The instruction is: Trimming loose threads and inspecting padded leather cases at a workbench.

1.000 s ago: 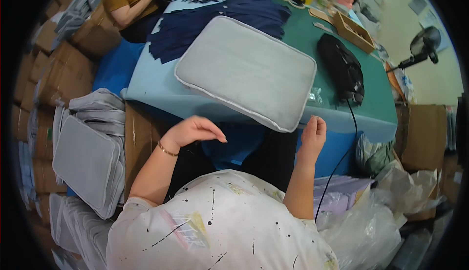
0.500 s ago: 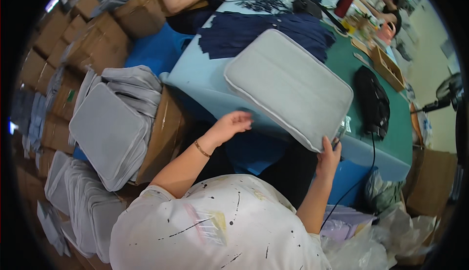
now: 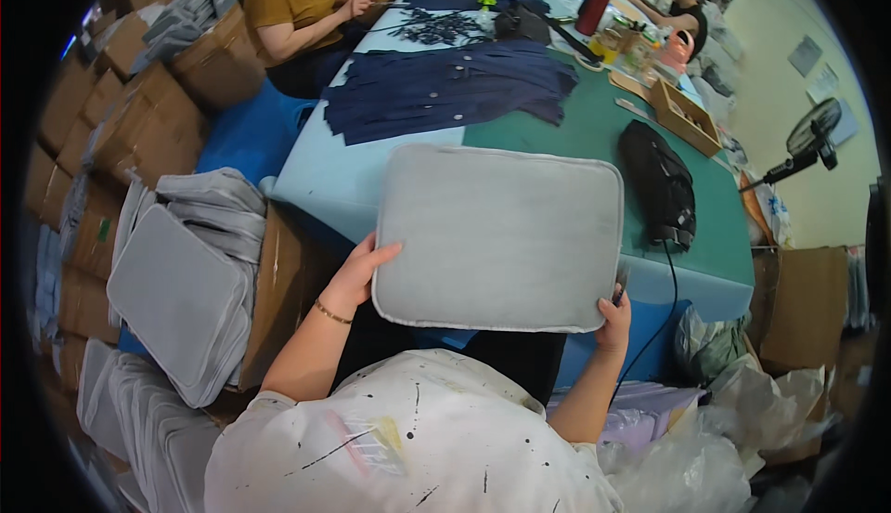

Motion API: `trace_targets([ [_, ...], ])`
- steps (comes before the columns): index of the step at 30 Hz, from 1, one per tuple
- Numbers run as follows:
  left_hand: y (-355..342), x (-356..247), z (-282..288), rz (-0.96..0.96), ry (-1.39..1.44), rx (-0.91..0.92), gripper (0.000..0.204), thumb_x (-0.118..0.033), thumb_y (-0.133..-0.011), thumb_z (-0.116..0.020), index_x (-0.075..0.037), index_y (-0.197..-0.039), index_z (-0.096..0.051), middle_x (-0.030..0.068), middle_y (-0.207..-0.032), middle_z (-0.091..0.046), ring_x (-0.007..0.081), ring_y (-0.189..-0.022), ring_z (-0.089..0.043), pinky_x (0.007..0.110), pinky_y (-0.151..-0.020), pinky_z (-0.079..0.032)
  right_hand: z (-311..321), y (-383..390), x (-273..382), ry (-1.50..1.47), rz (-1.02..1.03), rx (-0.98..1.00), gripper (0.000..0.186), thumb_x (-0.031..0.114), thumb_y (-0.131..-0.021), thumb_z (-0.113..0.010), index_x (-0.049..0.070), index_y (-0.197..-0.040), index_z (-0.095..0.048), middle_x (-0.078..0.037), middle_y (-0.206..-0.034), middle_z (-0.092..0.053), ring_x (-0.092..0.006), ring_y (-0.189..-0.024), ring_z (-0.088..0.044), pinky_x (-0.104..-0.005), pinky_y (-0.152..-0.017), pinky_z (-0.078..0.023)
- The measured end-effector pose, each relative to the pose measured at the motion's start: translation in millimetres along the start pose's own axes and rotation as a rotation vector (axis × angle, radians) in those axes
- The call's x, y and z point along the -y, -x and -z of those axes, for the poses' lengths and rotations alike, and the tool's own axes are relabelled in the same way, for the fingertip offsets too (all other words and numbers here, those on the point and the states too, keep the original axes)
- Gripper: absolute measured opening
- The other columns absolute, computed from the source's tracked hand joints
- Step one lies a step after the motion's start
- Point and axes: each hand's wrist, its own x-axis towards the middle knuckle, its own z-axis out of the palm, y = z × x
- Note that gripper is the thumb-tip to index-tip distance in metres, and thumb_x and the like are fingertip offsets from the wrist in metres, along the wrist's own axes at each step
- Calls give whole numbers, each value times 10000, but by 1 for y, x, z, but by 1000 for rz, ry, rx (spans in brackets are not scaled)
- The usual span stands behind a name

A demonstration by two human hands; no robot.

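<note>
I hold a flat grey rounded-rectangle padded pouch (image 3: 497,234) level above my lap at the near edge of the table. My left hand (image 3: 360,272) grips its left side, thumb on top. My right hand (image 3: 613,318) grips its lower right corner, with something small and dark beside the fingers that I cannot make out. Beyond the pouch lie dark navy fabric pieces (image 3: 436,90) on the table (image 3: 316,174), and a black elongated fabric item (image 3: 657,183) with a cord rests on the green surface to the right.
Cartons (image 3: 144,128) and stacked grey pouches (image 3: 172,290) fill the left side. A person (image 3: 283,16) works at the far left table side, another (image 3: 682,16) at the back right. A wooden tray (image 3: 682,109) and red flask (image 3: 592,7) sit on the table; a fan (image 3: 807,132) stands right.
The pouch has turned straighter and come down toward me, off the fabric pieces. Both my hands have moved onto its sides and closed on it.
</note>
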Motion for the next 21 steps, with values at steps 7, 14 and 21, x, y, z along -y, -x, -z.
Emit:
trace_targets([
  [7, 12, -5, -39, -182, 384, -34, 474, -103, -867, -604, -9, -1300, -434, 115, -1222, -550, 236, -1119, -546, 382, -945, -459, -72, -27, 38, -82, 200, -219, 320, 118, -896, -600, 14, -1194, -548, -71, -1121, -626, -53, -702, -529, -198, -613, -432],
  [14, 30, 58, -64, 19, 29, 300, 436, -100, -884, -570, -90, -1304, -451, 73, -1287, -520, 220, -1190, -503, 400, -991, -419, -105, -16, -6, 152, 190, -390, 165, 148, -929, -584, 72, -1075, -595, 22, -903, -637, 18, -492, -319, -163, -413, -222],
  [21, 15, 46, -48, 94, 379, 74, 479, -195, -891, -591, -127, -1335, -425, 47, -1318, -493, 212, -1214, -464, 423, -1018, -371, -93, 24, -37, -72, 30, -311, 149, 155, -953, -539, 76, -1072, -495, -73, -1065, -632, -2, -495, -382, -169, -405, -275],
])
